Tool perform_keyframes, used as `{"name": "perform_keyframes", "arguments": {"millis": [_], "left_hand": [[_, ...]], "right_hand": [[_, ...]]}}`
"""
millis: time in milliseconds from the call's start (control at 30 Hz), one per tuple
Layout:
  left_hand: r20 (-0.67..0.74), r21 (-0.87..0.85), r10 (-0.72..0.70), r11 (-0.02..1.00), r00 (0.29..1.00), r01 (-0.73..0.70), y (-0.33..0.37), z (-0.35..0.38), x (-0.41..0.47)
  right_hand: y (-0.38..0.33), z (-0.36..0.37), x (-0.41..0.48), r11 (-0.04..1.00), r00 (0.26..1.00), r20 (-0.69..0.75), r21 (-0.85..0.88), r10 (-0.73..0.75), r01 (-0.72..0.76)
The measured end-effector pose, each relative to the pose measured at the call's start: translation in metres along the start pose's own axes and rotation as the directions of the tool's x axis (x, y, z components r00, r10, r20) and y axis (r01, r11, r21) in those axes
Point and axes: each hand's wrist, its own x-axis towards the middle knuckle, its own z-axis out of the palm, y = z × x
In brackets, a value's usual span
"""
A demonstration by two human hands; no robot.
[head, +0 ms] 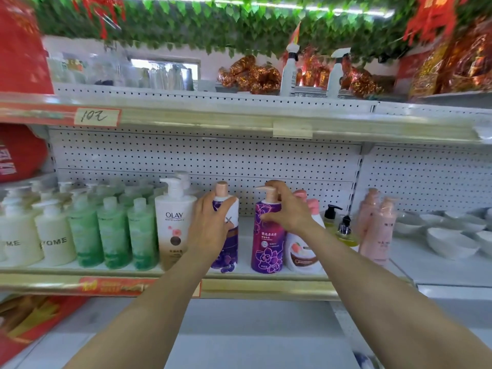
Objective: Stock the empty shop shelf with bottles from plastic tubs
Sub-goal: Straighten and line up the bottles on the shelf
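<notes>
On the shelf (266, 286), near its front edge, a purple-and-white bottle (229, 242) with a pink cap stands upright, its body gripped by the left hand (210, 222). Just beside it stands a purple floral pump bottle (267, 241), the right hand (285, 209) curled over its pink pump.

The shelf (245, 262) is white painted metal with a matt finish, and its back panel (186, 155) is punched all over with small holes. The edge strip (266, 286) looks like glossy, yellowish clear plastic. The purple pump bottle (267, 249) and the pink-capped bottle (231, 250) are smooth plastic under shiny printed wraps. The white bottle (174, 227) is glossy plastic, and the green bottles (113, 235) are translucent. The bowls (450, 243) look glazed and smooth. The price tag (97, 117) is paper.
</notes>
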Motion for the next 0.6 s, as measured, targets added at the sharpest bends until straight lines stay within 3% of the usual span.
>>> {"name": "perform_keyframes", "arguments": {"millis": [600], "left_hand": [[-0.023,-0.023,0.051,0.998,0.998,-0.052,-0.008,0.01,-0.002]], "right_hand": [[-0.007,0.011,0.013,0.994,0.994,0.074,0.067,-0.085,0.08]]}}
